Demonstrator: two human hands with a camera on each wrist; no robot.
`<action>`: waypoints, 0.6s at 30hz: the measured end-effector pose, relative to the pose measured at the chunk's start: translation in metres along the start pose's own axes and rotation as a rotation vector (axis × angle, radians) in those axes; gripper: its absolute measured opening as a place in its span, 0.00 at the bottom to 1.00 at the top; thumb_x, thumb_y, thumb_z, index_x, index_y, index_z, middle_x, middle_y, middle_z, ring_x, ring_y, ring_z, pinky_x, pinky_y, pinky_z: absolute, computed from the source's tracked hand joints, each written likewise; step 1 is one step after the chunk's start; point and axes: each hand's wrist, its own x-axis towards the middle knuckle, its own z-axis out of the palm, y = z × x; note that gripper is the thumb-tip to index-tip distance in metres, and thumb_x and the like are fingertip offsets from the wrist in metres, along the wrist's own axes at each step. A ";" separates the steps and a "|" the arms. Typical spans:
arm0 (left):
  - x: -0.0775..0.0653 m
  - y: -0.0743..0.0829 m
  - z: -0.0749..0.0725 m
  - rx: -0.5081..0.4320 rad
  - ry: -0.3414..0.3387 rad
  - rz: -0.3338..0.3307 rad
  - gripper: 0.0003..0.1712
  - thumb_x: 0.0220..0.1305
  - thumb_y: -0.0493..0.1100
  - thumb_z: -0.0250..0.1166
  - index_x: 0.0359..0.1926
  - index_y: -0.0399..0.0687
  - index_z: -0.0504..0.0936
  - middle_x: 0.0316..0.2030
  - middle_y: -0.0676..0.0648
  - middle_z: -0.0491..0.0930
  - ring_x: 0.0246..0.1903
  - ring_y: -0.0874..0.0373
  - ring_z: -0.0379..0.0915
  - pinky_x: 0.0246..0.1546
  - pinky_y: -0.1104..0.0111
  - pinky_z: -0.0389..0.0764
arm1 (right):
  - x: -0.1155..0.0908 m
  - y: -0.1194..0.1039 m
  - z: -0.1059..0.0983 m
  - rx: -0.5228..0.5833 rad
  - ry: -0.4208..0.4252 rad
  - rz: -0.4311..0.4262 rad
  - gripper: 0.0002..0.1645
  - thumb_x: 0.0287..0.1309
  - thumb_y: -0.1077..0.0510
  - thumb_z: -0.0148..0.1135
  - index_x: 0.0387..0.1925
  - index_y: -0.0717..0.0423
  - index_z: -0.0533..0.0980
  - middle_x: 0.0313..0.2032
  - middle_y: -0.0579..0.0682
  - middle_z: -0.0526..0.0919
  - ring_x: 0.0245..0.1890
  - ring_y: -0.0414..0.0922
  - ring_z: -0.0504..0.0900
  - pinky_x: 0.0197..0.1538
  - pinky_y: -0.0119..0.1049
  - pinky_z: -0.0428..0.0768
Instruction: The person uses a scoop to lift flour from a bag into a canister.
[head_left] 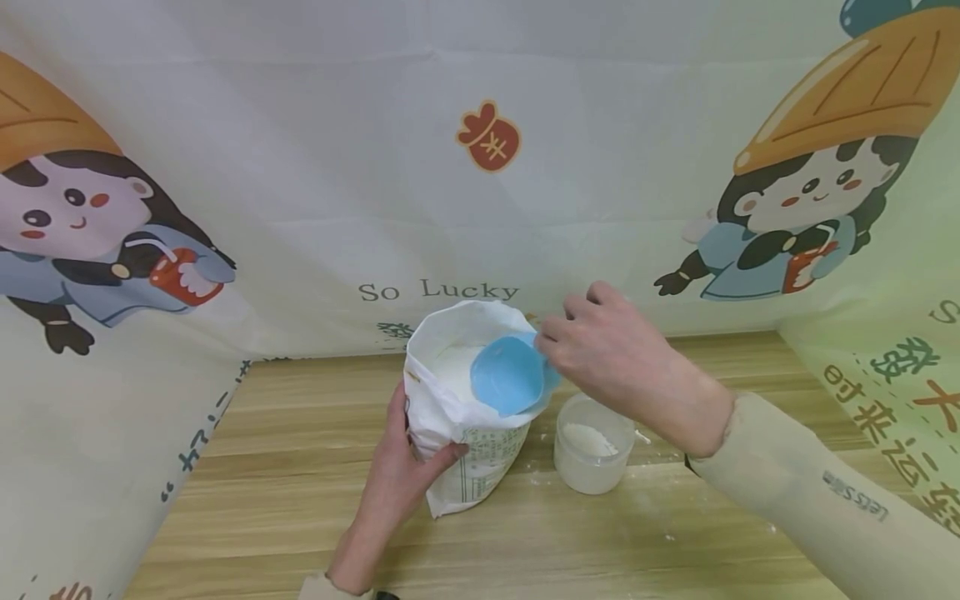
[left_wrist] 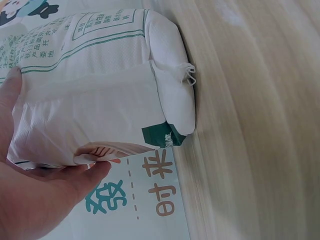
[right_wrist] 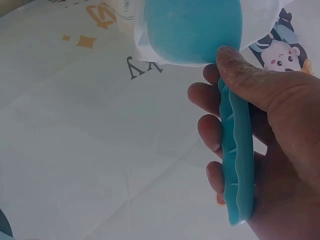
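A pale wooden table (head_left: pixel 300 450) with long streaks of grain carries the things. A white printed bag (head_left: pixel 495 454) stands on it near the middle, its base against the wood. Just to the right of the bag sits a clear round tub (head_left: pixel 592 475), upright. White specks (head_left: pixel 669 537) lie scattered on the boards around the tub.

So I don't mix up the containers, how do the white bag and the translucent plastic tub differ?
The white bag is larger than the translucent plastic tub. The bag is opaque, with green print; the tub is see-through, with no print visible. The left hand grips the bag, while the tub stands ungripped on the table. Both are open-topped and contain white powder.
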 end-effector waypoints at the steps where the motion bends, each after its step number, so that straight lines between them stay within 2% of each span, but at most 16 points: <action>1: 0.000 0.000 0.000 0.001 0.001 -0.002 0.68 0.52 0.44 0.83 0.83 0.57 0.45 0.70 0.38 0.69 0.65 0.39 0.71 0.63 0.42 0.73 | 0.001 0.000 0.000 0.001 -0.001 -0.003 0.11 0.52 0.63 0.79 0.36 0.50 0.85 0.31 0.43 0.82 0.26 0.45 0.69 0.34 0.37 0.69; 10: 0.000 0.001 0.000 0.010 0.004 -0.003 0.68 0.52 0.43 0.83 0.83 0.56 0.45 0.70 0.37 0.69 0.65 0.39 0.71 0.63 0.42 0.74 | 0.006 0.000 0.006 0.063 -0.019 -0.007 0.13 0.52 0.60 0.80 0.40 0.48 0.87 0.41 0.44 0.87 0.27 0.46 0.72 0.34 0.37 0.68; 18: 0.000 0.002 0.000 -0.005 -0.007 -0.001 0.68 0.52 0.42 0.83 0.83 0.56 0.45 0.71 0.39 0.69 0.65 0.40 0.70 0.64 0.42 0.72 | 0.009 -0.003 0.012 0.104 -0.022 -0.006 0.10 0.53 0.54 0.79 0.37 0.46 0.86 0.32 0.41 0.83 0.26 0.44 0.71 0.34 0.36 0.69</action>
